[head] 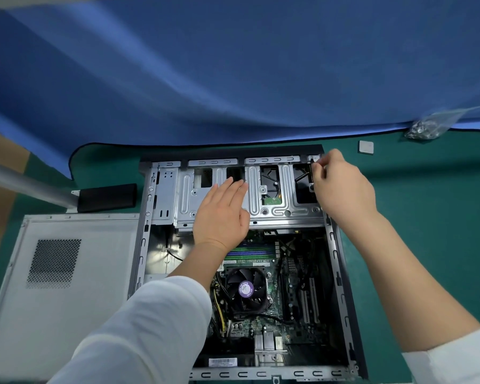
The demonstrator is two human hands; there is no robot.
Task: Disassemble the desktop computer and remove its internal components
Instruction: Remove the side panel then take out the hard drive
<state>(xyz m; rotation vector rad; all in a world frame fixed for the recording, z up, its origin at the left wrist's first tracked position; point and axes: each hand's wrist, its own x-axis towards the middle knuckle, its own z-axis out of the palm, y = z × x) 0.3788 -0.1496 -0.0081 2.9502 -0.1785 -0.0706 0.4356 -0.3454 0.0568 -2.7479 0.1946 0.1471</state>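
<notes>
An open desktop computer case (341,286) lies flat on the green table. A silver metal drive cage (286,206) spans its far end, with a hard drive (272,187) showing through a cutout. My left hand (222,214) rests flat on the cage, fingers straight. At the cage's far right corner, my right hand (341,187) has its fingers curled and pinches a small part that I cannot make out. The motherboard (291,314) with its CPU fan (247,292) and RAM sticks (250,252) lies nearer to me.
The removed side panel (58,286) lies left of the case. A black block (107,198) and a grey pole (25,187) sit at the far left. A blue cloth (233,79) covers the back. A bag of screws (427,127) and a small square chip (366,147) lie far right.
</notes>
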